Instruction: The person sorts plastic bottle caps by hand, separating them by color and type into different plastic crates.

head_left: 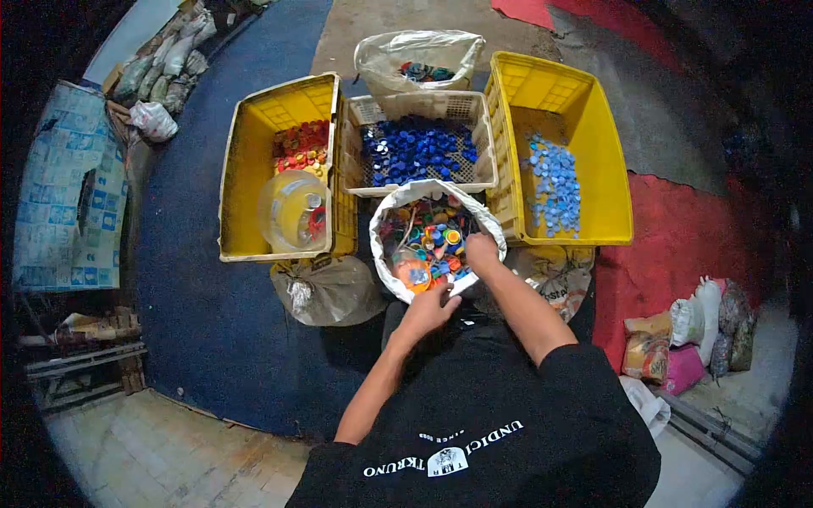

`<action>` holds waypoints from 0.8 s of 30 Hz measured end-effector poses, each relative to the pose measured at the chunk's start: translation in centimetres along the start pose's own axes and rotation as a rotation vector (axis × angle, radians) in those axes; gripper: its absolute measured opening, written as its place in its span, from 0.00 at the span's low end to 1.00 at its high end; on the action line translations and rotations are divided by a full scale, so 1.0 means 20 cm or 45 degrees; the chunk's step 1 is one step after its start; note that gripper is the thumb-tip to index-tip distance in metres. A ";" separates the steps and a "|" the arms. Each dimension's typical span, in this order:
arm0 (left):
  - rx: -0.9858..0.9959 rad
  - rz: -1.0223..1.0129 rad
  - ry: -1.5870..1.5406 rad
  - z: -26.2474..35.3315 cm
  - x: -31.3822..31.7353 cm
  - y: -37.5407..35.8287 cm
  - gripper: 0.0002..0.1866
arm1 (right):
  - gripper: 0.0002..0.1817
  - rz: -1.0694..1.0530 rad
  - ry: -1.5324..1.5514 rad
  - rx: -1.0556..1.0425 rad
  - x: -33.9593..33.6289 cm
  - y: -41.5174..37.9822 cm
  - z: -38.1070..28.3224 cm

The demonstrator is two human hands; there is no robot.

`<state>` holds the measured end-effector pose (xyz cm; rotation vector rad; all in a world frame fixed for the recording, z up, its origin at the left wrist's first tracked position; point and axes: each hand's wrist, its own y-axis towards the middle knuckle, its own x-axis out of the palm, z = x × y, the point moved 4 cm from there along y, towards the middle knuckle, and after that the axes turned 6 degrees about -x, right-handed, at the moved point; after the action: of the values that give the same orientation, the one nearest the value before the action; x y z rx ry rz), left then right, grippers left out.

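Left hand [429, 309] at sack [389, 212] rim, right hand [483, 254] inside.

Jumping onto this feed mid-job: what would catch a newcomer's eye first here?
Probably the white sack of mixed-colour bottle caps at centre, with the left hand at its near rim and the right hand inside. Behind it stand sorted bins: a white basket of dark blue caps, a yellow crate of light blue caps on the right, and red caps on the left.

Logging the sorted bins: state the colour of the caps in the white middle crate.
Dark blue caps fill the white crate, clearest in the head view.
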<state>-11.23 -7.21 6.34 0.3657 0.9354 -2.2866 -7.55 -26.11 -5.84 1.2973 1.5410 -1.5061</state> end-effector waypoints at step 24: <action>-0.041 0.210 0.839 -0.05 0.06 0.71 0.11 | 0.17 0.752 1.865 -0.022 -0.38 -0.74 -0.09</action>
<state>-2.95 -14.79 -2.39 1.1816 1.1938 -2.0158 -18.30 -24.02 6.68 2.7638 1.5432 0.0261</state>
